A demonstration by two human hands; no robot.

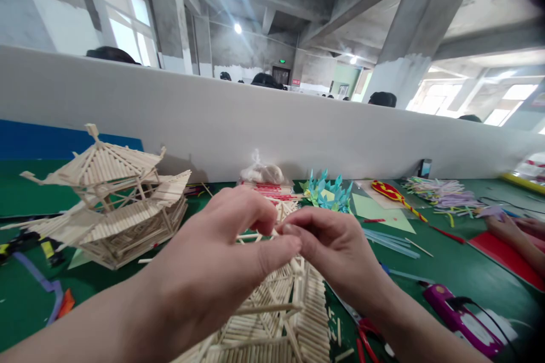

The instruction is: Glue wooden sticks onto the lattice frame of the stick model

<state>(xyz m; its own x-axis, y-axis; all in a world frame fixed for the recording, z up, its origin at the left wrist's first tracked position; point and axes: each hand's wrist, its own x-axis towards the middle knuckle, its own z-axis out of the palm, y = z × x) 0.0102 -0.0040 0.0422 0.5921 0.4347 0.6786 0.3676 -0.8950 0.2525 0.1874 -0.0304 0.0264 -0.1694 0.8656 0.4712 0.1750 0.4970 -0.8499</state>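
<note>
- Your left hand [221,247] and right hand [327,238] meet mid-frame, over the stick model [313,309] at the lower middle, probably so both can work one small spot.
- Your left fingers curl, slightly parted; your right thumb and forefinger nearly meet. You can't tell whether either grips anything.
- The finished-looking stick pavilion [108,161] stands at left, perhaps for reference.
- Scissors [367,332] lie lower right on the desk [25,317], seemingly for easy reach.
</note>
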